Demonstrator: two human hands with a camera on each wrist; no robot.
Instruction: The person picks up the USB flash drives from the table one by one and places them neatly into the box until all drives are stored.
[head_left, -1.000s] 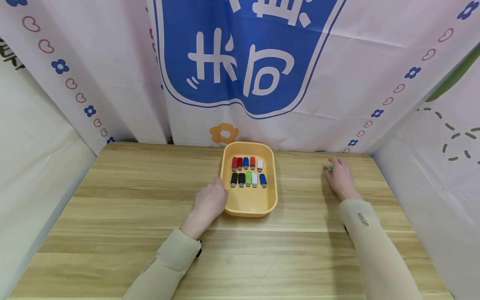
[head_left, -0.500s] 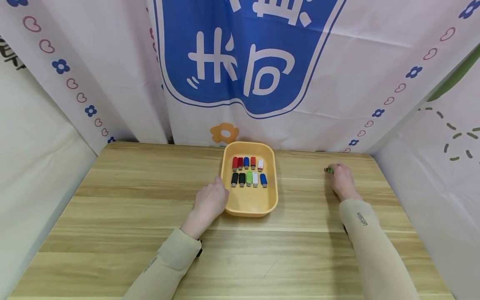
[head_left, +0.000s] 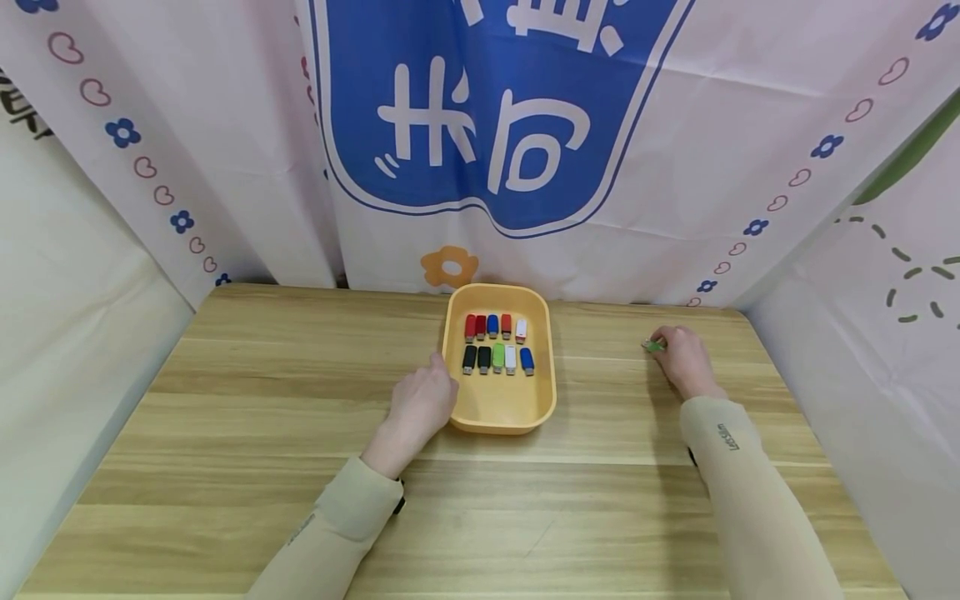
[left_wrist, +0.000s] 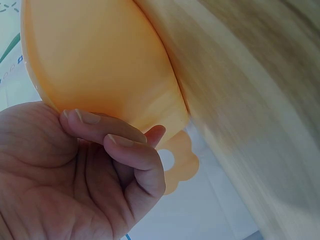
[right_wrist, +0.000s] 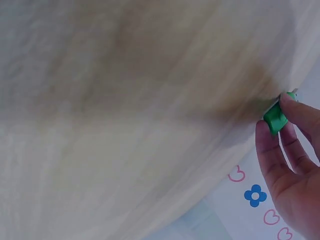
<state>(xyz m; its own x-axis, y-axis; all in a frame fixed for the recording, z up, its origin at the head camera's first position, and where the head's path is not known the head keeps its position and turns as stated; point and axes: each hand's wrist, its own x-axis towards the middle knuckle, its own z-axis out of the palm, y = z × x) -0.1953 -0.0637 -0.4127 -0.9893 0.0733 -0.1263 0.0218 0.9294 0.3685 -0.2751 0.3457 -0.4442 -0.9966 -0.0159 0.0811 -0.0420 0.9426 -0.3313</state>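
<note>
A yellow tray (head_left: 498, 411) sits at the back middle of the table, holding two rows of USB flash drives. The drives are red, blue, white, black and light green. At the tray's left rim is my left hand (head_left: 422, 398); its curled fingers (left_wrist: 137, 157) lie against the outer wall in the left wrist view, gripping the edge. Off to the right, just over the table, my right hand (head_left: 684, 360) pinches a green USB flash drive (right_wrist: 276, 118) between thumb and fingers. Its metal plug points left in the head view.
The wooden table (head_left: 262, 467) stretches out on both sides of the tray. A white printed curtain (head_left: 637, 250) hangs along its back edge, and pale cloth walls (head_left: 847, 367) stand at the sides.
The green flash drive has turned in my right hand's fingers, its plug now extending further left. The left hand and the tray stay where they were.
</note>
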